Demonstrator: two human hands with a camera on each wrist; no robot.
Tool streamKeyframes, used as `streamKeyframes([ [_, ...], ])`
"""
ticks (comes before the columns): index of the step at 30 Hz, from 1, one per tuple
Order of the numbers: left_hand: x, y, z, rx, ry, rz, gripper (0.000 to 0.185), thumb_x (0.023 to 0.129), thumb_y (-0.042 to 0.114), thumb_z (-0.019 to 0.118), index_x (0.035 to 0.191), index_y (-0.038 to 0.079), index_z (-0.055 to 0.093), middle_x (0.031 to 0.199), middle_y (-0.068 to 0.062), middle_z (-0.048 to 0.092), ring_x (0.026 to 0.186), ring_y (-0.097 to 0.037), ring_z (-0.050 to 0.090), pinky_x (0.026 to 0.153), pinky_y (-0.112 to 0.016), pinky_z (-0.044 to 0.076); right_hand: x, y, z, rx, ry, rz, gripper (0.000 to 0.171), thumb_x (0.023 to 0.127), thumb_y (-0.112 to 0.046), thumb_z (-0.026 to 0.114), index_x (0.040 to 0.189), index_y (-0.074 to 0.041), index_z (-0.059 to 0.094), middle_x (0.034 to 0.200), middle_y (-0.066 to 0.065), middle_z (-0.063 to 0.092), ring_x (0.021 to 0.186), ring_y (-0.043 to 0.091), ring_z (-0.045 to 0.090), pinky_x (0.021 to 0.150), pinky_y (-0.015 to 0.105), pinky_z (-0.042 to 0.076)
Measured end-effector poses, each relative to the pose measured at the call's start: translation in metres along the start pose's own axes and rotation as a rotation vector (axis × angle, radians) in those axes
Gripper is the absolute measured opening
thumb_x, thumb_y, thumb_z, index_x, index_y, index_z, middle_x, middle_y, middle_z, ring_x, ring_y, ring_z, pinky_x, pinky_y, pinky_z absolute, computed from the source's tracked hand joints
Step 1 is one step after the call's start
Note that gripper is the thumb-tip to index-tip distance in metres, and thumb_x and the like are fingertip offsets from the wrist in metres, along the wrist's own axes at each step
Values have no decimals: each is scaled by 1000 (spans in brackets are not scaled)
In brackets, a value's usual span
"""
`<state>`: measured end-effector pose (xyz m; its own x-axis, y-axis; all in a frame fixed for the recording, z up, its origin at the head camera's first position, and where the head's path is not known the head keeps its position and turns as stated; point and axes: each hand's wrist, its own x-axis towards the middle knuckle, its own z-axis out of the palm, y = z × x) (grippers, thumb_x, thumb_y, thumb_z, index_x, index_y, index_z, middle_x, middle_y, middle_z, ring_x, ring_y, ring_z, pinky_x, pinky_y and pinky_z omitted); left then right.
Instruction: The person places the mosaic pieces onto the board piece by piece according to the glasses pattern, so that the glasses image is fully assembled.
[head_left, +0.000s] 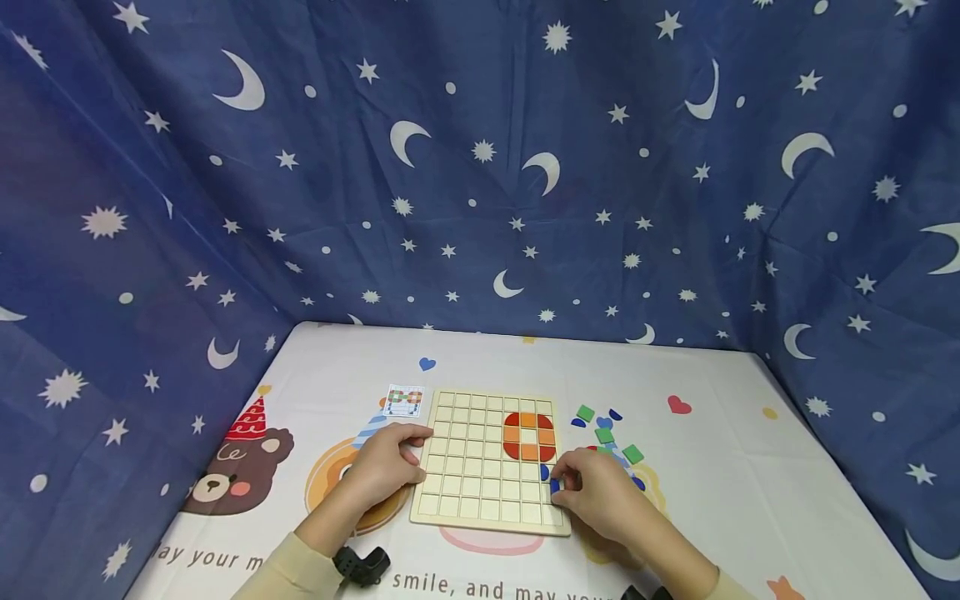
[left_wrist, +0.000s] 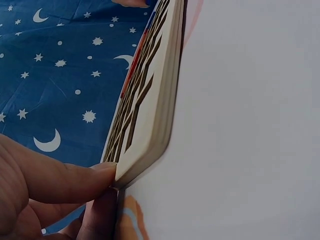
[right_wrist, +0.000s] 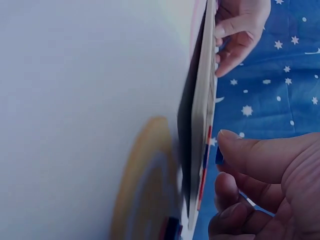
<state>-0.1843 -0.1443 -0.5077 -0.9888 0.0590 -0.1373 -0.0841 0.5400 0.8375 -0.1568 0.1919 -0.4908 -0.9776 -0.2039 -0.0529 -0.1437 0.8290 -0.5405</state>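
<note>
A square wooden grid board (head_left: 472, 483) lies on the table. On its right half, red and orange pieces (head_left: 528, 452) form a ring, and a blue piece (head_left: 544, 472) sits just below them. My left hand (head_left: 382, 467) grips the board's left edge; in the left wrist view the thumb presses the rim near a corner and other fingers are partly hidden underneath. Between thumb and finger, my right hand (head_left: 600, 492) pinches a small blue half-round piece (right_wrist: 219, 156) over the board's right edge. Its remaining fingers are curled.
A small printed card (head_left: 403, 402) with a coloured pattern lies beyond the board's upper left corner. To the right are loose green squares (head_left: 633, 454) and blue pieces (head_left: 616, 414), some partly behind my right hand. The white tablecloth (head_left: 720, 483) has printed drawings; a starry blue curtain (head_left: 480, 250) stands behind.
</note>
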Motion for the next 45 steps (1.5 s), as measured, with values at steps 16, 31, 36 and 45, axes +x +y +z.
streamKeyframes([
  [16,1,1,0,3,-6,-3,63,74,-8,85,132,14,76,115,-5,68,81,-18,58,68,-32,50,3,-1,8,30,-54,19,25,82,-17,94,90,-26,72,74,-8,57,73,10,53,65,25,40],
  [31,0,1,-1,-3,-4,-9,64,72,-7,85,132,14,77,115,-5,69,82,-17,59,69,-32,50,2,-1,7,18,-43,53,26,87,-14,89,79,-27,68,72,-7,57,73,11,53,65,26,40],
  [36,1,0,0,-2,-6,-4,63,73,-7,85,131,14,77,115,-4,69,81,-17,58,70,-32,50,0,8,-6,25,8,97,24,87,-13,88,81,-26,70,74,-6,57,73,11,54,65,26,42],
  [45,1,-1,-1,-5,-7,-2,63,72,-7,85,131,15,77,115,-4,69,82,-17,59,70,-32,50,-12,48,-31,16,42,209,16,89,-5,85,93,-17,75,79,-1,60,77,15,55,60,24,47],
])
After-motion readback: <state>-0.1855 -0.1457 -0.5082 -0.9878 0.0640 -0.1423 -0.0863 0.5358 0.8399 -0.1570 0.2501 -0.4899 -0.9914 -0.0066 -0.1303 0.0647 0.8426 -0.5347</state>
